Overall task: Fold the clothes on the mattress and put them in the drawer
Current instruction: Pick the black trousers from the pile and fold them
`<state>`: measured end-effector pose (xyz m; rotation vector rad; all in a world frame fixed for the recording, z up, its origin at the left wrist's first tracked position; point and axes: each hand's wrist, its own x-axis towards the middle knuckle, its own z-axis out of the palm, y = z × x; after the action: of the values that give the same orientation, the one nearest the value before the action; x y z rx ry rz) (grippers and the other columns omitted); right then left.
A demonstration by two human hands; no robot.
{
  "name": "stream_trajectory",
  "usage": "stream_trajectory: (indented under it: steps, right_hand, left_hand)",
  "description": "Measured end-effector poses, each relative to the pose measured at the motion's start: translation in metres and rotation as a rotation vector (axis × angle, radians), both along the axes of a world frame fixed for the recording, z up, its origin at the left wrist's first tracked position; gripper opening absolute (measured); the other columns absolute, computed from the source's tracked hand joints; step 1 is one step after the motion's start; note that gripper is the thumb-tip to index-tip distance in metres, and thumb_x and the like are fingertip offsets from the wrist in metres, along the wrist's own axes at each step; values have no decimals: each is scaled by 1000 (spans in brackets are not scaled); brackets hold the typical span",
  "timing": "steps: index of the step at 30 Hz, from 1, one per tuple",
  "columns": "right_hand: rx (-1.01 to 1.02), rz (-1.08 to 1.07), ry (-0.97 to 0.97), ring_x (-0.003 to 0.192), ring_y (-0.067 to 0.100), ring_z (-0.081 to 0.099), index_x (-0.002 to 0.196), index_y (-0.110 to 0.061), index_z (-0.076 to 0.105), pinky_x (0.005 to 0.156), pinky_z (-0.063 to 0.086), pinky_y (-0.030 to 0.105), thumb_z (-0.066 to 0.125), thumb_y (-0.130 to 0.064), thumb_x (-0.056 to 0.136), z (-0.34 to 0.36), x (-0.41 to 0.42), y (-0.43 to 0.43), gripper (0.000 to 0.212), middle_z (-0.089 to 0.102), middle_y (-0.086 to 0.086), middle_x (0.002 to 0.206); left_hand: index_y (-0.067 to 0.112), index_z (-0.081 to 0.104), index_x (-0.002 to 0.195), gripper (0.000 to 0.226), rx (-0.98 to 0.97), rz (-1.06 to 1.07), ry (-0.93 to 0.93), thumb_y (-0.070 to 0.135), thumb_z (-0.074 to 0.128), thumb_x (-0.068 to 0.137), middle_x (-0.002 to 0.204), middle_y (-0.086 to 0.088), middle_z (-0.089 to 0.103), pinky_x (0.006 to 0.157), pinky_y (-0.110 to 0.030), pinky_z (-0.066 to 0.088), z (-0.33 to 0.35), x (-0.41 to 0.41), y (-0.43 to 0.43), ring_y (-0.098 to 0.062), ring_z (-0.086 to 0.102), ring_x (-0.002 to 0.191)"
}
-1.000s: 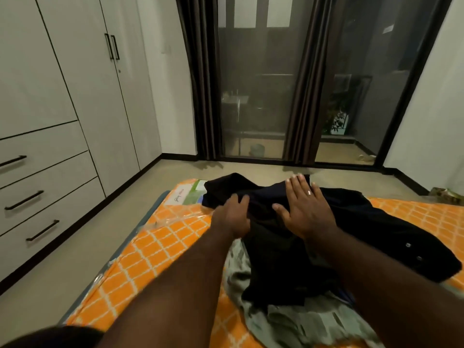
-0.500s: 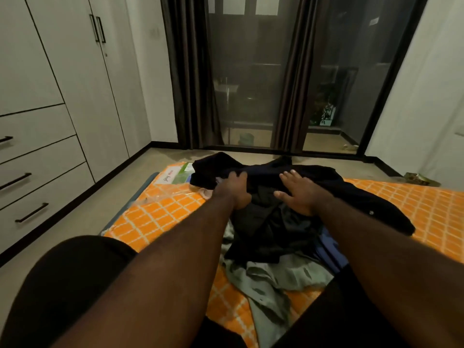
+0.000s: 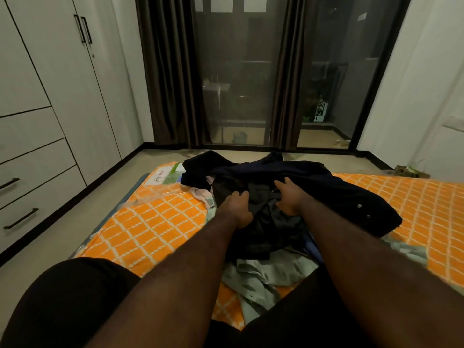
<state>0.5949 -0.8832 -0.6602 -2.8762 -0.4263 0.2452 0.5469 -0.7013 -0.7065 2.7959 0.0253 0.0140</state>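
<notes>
Both hands work in the clothes heap: the left hand (image 3: 237,207) and the right hand (image 3: 291,197) each curl their fingers into bunched folds of the dark garment (image 3: 331,187), the two grips close together near its middle. This garment lies crumpled on the mattress (image 3: 163,222), reaching to the mattress's far edge and overlying a grey-green garment (image 3: 263,275) that spreads toward the near edge. Judged handling: soft, limp and light, so it will sag and may drag the cloth beneath it when lifted. Its round fasteners (image 3: 359,205) could snag. Collar or shoulder seams would likely give a cleaner hold than mid-body folds. The drawers (image 3: 30,197) stand shut, well apart, off the mattress's left side.
</notes>
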Motion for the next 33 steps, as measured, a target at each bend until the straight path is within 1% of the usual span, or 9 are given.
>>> stream_trajectory:
  steps: [3, 6, 9, 12, 16, 19, 23, 28, 33]
  right_hand:
    - [61, -41, 16, 153, 36, 21, 163, -24, 18, 122, 30, 45, 58, -23, 100, -17, 14, -3, 74, -4, 11, 171]
    - [86, -45, -9, 151, 36, 27, 160, -25, 27, 120, 33, 47, 57, -21, 99, -34, 23, 0, 68, 13, 11, 169]
    - [153, -56, -64, 133, 35, 48, 148, -26, 45, 108, 45, 50, 57, -20, 92, -47, 31, -1, 58, 43, 8, 148]
    - [270, -112, -144, 115, 33, 58, 131, -27, 56, 95, 53, 50, 51, -28, 83, -64, 41, -9, 48, 54, 6, 126]
    - [304, -264, -206, 134, 38, 44, 147, -20, 48, 107, 45, 51, 57, -27, 95, -89, 57, -18, 53, 41, 12, 149]
    - [279, -337, -247, 142, 39, 35, 150, -21, 44, 111, 38, 53, 58, -31, 97, -101, 74, -23, 57, 31, 14, 158]
    - [308, -365, -171, 137, 45, 41, 155, -23, 31, 106, 43, 54, 57, -33, 99, -111, 91, -22, 63, 23, 14, 162]
    - [301, -288, -179, 128, 45, 49, 157, -24, 26, 103, 48, 54, 61, -33, 94, -111, 91, -10, 72, 47, 18, 143]
    - [257, -172, -195, 116, 39, 59, 154, -28, 38, 95, 54, 49, 57, -28, 97, -102, 86, -10, 60, 63, 16, 126]
  left_hand:
    - [10, 38, 144, 63, -42, -9, -22, 26, 61, 88, 140, -18, 44, 107, -47, 43, -8, 13, -4, -39, 43, 132]
    - [9, 39, 145, 59, -76, -21, -56, 33, 60, 96, 141, -19, 45, 109, -47, 41, -18, 27, -11, -38, 44, 132]
    - [8, 42, 141, 52, -104, -21, -95, 33, 58, 99, 136, -20, 49, 105, -49, 44, -29, 45, -19, -39, 48, 126]
    - [9, 40, 142, 52, -130, 7, -53, 31, 59, 99, 137, -18, 47, 105, -48, 44, -42, 60, -31, -37, 47, 127]
    - [12, 36, 147, 59, -130, 106, 22, 27, 60, 96, 139, -17, 45, 105, -47, 44, -70, 71, -46, -37, 45, 129]
    - [12, 50, 130, 36, -118, 172, -36, 26, 54, 97, 127, -15, 53, 95, -46, 46, -92, 75, -48, -36, 50, 118]
    - [11, 59, 112, 24, -212, 203, -119, 29, 52, 98, 115, -13, 59, 88, -45, 49, -105, 81, -41, -36, 57, 108]
    - [10, 68, 104, 28, -312, 125, -131, 36, 65, 95, 105, -11, 68, 80, -37, 50, -100, 83, -16, -29, 63, 99]
    - [17, 74, 104, 34, -394, 150, -229, 48, 66, 93, 97, -4, 74, 77, -32, 50, -86, 69, 27, -21, 68, 94]
